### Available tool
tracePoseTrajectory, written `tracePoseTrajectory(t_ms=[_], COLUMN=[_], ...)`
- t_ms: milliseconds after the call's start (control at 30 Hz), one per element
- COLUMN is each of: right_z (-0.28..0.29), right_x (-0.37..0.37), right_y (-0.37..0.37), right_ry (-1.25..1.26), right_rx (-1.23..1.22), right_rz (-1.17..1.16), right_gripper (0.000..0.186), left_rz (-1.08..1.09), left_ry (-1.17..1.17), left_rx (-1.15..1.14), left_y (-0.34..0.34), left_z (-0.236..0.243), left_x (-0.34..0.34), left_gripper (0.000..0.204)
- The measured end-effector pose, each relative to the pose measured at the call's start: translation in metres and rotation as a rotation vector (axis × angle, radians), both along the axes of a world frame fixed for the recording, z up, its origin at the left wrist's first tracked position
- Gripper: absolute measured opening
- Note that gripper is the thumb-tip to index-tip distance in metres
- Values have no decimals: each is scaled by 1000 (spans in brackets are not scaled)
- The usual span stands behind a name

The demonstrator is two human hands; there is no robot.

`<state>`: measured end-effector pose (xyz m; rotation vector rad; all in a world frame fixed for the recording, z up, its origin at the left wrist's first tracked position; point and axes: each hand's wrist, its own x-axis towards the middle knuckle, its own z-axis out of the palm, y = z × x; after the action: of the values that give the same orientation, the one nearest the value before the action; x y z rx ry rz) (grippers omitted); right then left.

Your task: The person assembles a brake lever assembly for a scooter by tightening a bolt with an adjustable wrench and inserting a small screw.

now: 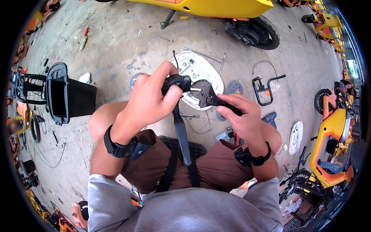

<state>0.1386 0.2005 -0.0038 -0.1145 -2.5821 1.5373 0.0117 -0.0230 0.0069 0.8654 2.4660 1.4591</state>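
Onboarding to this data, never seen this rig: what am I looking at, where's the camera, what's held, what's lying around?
No robot here: these are a person's bare hands. The one picture comes from a wide fisheye camera on the person's head, looking down, so edges bend near the rim.

The left hand holds a long black lever with a chunky clamp end. The right hand grips a black adjustable wrench, its head up against the clamp end.

On the grey concrete floor lie a white oval shell, a black tapered box on its side and a bent black tubular frame. A yellow two-wheeler stands ahead.
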Motion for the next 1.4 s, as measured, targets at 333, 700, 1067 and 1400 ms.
tracePoseTrajectory(t_ms=[333, 700, 1067, 1400], right_z=[8, 0, -1, -9], right_x=[-1, 2, 0, 8], right_y=[-6, -7, -5, -14], right_ry=[-114, -113, -181, -3], right_rx=[-78, -111, -138, 62], right_rz=[20, -42, 43, 17], right_gripper=[20, 20, 29, 27], left_rz=[-38, -33, -66, -84], left_ry=[-4, 71, 106, -127], left_rx=[18, 15, 9, 130], left_y=[2, 1, 3, 2], left_z=[-5, -6, -6, -18], left_x=[2, 0, 2, 0], left_gripper=[16, 16, 13, 12])
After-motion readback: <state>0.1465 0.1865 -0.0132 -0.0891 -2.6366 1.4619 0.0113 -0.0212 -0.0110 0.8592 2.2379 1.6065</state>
